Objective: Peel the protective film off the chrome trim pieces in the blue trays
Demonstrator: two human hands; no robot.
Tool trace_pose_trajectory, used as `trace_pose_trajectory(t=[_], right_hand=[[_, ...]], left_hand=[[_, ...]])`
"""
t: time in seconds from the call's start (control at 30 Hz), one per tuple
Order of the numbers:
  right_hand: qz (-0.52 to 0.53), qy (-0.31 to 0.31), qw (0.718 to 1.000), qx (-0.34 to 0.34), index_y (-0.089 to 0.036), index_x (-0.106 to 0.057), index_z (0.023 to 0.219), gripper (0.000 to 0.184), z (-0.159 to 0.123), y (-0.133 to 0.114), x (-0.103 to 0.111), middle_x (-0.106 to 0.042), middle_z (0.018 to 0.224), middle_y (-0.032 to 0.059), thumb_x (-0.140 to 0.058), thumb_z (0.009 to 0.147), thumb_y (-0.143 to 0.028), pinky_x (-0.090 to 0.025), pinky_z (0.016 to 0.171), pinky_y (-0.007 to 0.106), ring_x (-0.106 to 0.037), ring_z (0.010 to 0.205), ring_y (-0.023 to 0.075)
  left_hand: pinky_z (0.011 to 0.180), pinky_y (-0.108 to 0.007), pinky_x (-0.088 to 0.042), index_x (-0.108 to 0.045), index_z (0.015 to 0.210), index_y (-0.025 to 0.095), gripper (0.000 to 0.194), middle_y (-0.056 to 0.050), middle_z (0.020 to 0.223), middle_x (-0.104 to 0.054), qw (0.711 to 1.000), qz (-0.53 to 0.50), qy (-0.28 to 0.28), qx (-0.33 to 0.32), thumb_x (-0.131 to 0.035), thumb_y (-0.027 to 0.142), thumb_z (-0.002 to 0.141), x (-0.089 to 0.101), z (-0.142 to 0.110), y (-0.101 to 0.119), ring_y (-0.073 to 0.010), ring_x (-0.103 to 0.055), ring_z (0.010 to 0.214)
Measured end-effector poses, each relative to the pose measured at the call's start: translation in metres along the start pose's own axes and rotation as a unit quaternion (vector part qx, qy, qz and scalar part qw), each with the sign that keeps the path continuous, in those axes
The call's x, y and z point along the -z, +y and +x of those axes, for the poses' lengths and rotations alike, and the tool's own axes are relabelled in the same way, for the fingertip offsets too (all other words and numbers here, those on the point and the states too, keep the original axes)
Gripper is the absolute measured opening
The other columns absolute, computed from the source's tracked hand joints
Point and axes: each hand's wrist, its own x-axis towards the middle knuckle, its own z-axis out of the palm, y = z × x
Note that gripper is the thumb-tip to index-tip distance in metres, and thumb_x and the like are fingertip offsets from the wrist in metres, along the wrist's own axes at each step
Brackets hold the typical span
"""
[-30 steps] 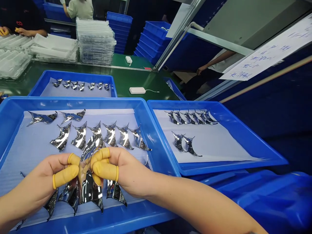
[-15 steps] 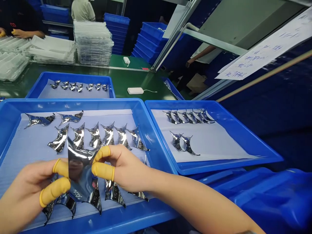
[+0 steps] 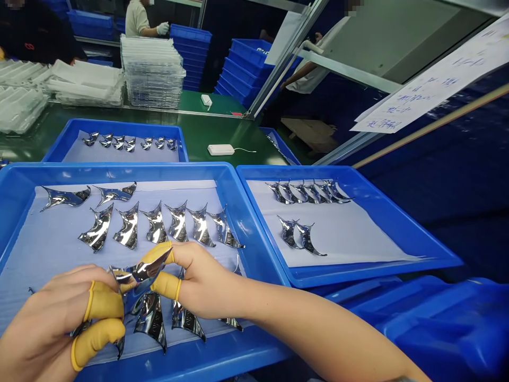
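Observation:
Between my two hands is a shiny chrome curved part (image 3: 149,271), tilted so that its edge faces me. My left hand (image 3: 67,313), with yellow finger cots on thumb and finger, grips its left side. My right hand (image 3: 199,278), also in yellow cots, pinches its right end. Both hands are above a large blue tray (image 3: 262,249) lined with white sheet. Similar chrome parts lie there in rows, such as the chrome piece (image 3: 177,221) beyond my right hand and the chrome piece (image 3: 151,321) below the held one. My hands partly cover the nearest row.
To the right, another blue tray (image 3: 413,239) holds more chrome parts; a smaller blue tray (image 3: 183,139) stands behind. A white device (image 3: 221,149) lies on the green table (image 3: 194,124). Clear plastic trays (image 3: 151,74) are stacked at the back, with people beyond.
The chrome part has been turned from its broad face to nearly edge-on, still in both hands. My left hand has rolled over, knuckles up. Background people have shifted.

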Motion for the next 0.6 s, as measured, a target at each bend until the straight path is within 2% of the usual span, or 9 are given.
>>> trace_pose_trajectory(t=[0.1,0.23,0.4,0.6], right_hand=[[-0.007,-0.011,0.999,-0.053,-0.015,-0.071,0.085,0.008,-0.0006,-0.0014,0.0001,-0.072,0.089,0.0029,-0.065,0.088,-0.011,-0.054,0.086,0.031,-0.067,0.088,0.0158],[-0.011,-0.018,0.997,-0.071,-0.016,-0.071,0.087,0.006,-0.0005,-0.0026,0.0006,-0.072,0.091,0.0030,-0.066,0.089,-0.016,-0.055,0.087,0.031,-0.067,0.090,0.0163],[-0.011,-0.023,0.997,-0.074,-0.016,-0.071,0.085,0.007,0.0003,-0.0034,0.0008,-0.071,0.091,0.0029,-0.066,0.090,-0.016,-0.054,0.087,0.031,-0.066,0.091,0.0164],[-0.013,-0.024,0.998,-0.063,-0.016,-0.068,0.084,0.010,0.0008,-0.0020,0.0009,-0.069,0.088,0.0022,-0.061,0.090,-0.013,-0.053,0.085,0.030,-0.064,0.087,0.0148]], left_hand=[[0.059,-0.028,-0.055,-0.067,0.090,0.025,0.011,0.001,0.064,-0.065,0.999,-0.044,-0.006,0.031,-0.058,0.019,0.092,0.0028,0.0024,0.0014,-0.0172,-0.063,0.060],[0.055,-0.026,-0.055,-0.069,0.095,0.026,0.011,0.001,0.064,-0.065,0.995,-0.080,-0.009,0.065,-0.059,0.020,0.092,0.0013,0.0068,0.0024,-0.0168,-0.063,0.059],[0.057,-0.026,-0.056,-0.068,0.097,0.025,0.011,0.001,0.068,-0.066,0.994,-0.090,-0.001,0.056,-0.060,0.020,0.091,-0.0006,0.0093,0.0027,-0.0155,-0.062,0.058],[0.059,-0.026,-0.054,-0.064,0.084,0.023,0.008,0.001,0.068,-0.066,0.997,-0.059,-0.013,0.038,-0.060,0.021,0.091,-0.0022,0.0053,-0.0027,-0.0140,-0.059,0.057]])
